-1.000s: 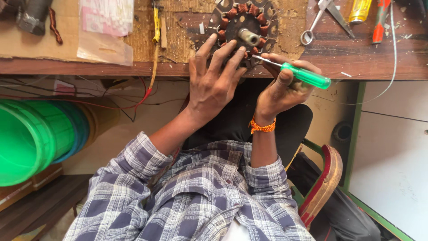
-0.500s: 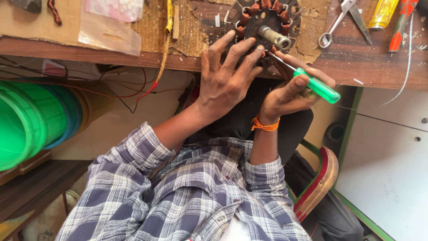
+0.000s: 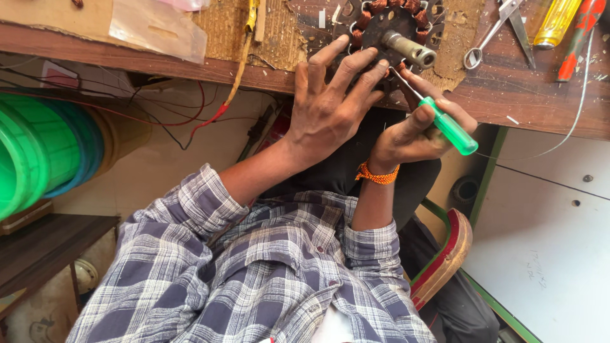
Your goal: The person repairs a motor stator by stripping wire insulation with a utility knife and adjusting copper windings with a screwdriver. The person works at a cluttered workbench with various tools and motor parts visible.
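Observation:
A round motor stator (image 3: pixel 381 25) with copper-coloured coils and a metal shaft (image 3: pixel 412 51) lies at the near edge of the wooden workbench (image 3: pixel 540 101). My left hand (image 3: pixel 330 117) rests on it with spread fingers, pressing its near side. My right hand (image 3: pixel 406 136), with an orange thread around the wrist, grips a green-handled screwdriver (image 3: pixel 452 127). The thin blade of the screwdriver points up-left and touches the stator just below the shaft.
Scissors (image 3: pixel 502 25), a yellow-handled tool (image 3: pixel 557 22) and a red-handled tool (image 3: pixel 579 32) lie on the bench to the right. A plastic bag (image 3: pixel 152 28) lies to the left. Red wires (image 3: pixel 190 121) hang under the bench. Stacked green buckets (image 3: pixel 32 152) stand at the left, and a chair edge (image 3: pixel 445 260) shows at the lower right.
The view has drifted so the bench sits higher and further right in the frame. Both hands stay on the stator and screwdriver, and the screwdriver handle has tilted slightly lower.

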Available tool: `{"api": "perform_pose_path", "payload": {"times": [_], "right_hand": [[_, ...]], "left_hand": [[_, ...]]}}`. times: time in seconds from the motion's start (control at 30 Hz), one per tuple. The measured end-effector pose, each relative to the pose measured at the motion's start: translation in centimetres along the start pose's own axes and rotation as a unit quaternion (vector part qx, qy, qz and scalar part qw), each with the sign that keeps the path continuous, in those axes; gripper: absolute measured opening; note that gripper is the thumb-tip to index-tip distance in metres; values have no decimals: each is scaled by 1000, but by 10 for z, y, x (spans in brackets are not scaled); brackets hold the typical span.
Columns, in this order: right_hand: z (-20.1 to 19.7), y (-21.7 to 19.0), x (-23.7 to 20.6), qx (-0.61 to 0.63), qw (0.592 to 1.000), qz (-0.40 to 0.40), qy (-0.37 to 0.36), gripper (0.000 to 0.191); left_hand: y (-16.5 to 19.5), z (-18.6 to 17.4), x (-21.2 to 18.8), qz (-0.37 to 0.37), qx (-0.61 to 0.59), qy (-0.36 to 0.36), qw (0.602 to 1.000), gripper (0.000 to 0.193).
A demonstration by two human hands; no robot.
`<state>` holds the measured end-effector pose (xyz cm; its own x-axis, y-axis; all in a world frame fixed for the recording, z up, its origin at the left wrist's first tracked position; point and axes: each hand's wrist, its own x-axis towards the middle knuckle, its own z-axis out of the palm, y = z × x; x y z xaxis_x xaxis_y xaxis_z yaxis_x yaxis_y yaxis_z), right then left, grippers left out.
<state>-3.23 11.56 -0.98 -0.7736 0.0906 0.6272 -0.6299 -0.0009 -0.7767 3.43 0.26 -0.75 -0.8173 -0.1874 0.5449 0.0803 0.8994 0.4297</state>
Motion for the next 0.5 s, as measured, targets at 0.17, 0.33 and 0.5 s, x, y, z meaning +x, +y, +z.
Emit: {"api": "perform_pose_path", "payload": {"times": [0.17,0.33,0.5], "right_hand": [[-2,-10,-4,-40,998,-9,-40,42],[1,-17,-5,-40,998,7,-46,38],[2,-32,7,-150,986,2,-74,34]], "left_hand": [[0,-1,0,2,2,5,1000,42],[0,-2,1,-4,-11,7,1000,39],[-1,-3,0,-7,-20,15,1000,38]]}}
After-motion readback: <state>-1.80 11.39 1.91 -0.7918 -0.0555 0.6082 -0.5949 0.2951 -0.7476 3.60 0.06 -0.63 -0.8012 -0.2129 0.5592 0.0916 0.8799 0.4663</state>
